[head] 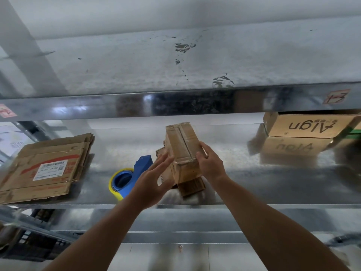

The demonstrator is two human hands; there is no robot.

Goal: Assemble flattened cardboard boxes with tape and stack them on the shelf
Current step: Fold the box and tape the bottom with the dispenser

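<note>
Both forearms (273, 222) come in from 6 o'clock over the front lip of the shelf (254, 182). Right hand (210, 165) grips the taped box (183, 149) on its right side, at the near end, fingers curled round the edge. Left hand (154, 178) is flat with straight fingers at the box's 8 o'clock; blur hides whether it touches.

Box is mid-shelf, tilted, with its long axis running to 12 o'clock and a tape seam down the top face. It's over a few flat cardboard pieces (192, 185); can't tell if it rests on them.

Blue tape dispenser (127, 178) with a yellow roll is near, at 9 o'clock. Flattened cardboard stack (45, 169) with a white label is further out at 9 o'clock. Printed carton (306, 125) is at 2 o'clock, well apart, under the upper shelf (175, 65).
</note>
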